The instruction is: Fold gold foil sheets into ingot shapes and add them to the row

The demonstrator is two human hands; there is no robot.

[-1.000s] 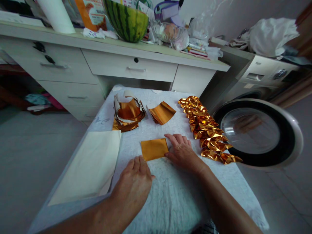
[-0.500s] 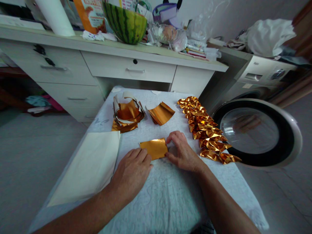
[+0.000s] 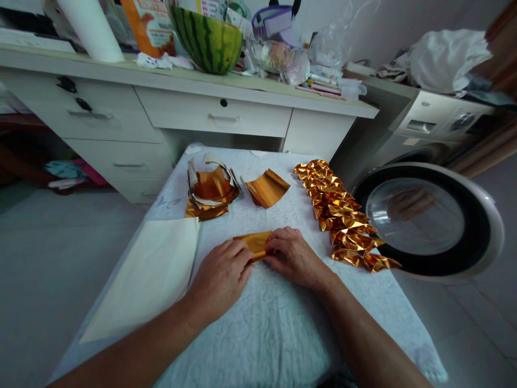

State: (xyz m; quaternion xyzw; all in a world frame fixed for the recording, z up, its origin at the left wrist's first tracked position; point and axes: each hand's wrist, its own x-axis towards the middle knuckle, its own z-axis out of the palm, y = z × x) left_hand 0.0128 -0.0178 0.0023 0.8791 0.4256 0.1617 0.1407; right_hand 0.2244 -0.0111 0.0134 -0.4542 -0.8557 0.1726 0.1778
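A small gold foil sheet (image 3: 255,243) lies on the cloth-covered table between my two hands. My left hand (image 3: 223,275) has its curled fingers closed on the sheet's left end. At the right end, my right hand (image 3: 294,257) pinches the foil, its fingertips covering that edge. Beyond them are a curved stack of gold sheets (image 3: 268,188) and a larger bundle of gold foil and pale paper (image 3: 212,186). Folded, crinkled gold pieces (image 3: 341,213) form a long overlapping row to the right.
White paper (image 3: 147,277) lies on the table (image 3: 278,339) at the left. Behind stands a drawer desk (image 3: 218,110) bearing a cut watermelon (image 3: 208,40), a paper roll and bags. A washing machine's open round door (image 3: 484,221) is close to the right edge.
My right hand has moved left and closed over the foil's right end. My left fingers have curled more, and the sheet now looks narrower, its near edge lifted.
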